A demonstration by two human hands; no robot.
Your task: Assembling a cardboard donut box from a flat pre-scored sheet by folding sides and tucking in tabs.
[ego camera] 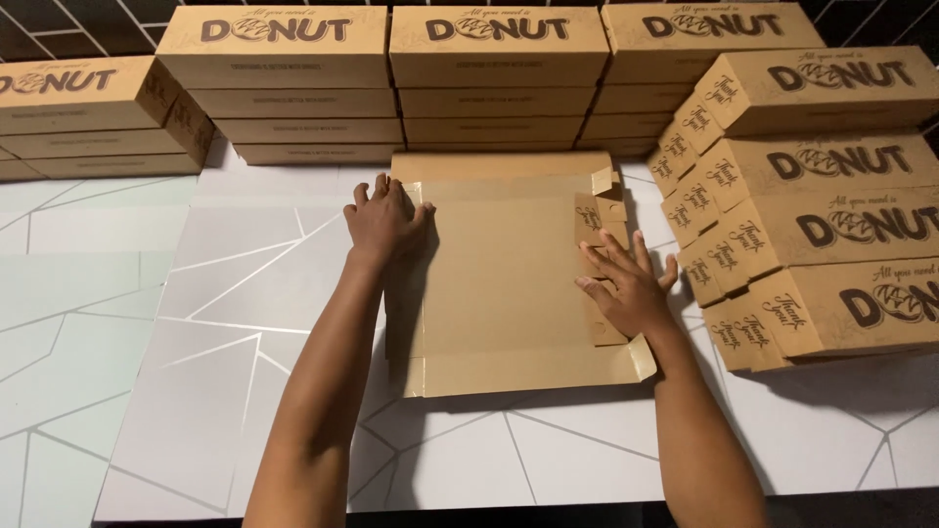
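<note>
Carton blank (504, 284) lay mostly flat on table (196, 323), unassembled. Left hand (384, 221) pressed on left flap, right hand (626, 284) on right flap, fingers spread, gripping nothing. Finished boxes (499, 83) stacked behind and right.

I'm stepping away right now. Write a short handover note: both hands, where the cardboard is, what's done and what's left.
Left hand: flat, pressing the left side flap of the unfolded box blank.
Right hand: fingers spread on the right side flap, beside the printed tab.
Blank lies open on the white table, front flap toward you.
Done: finished brown boxes stacked at the back and at the right.
Left: this blank is still flat, with no walls standing yet.
</note>
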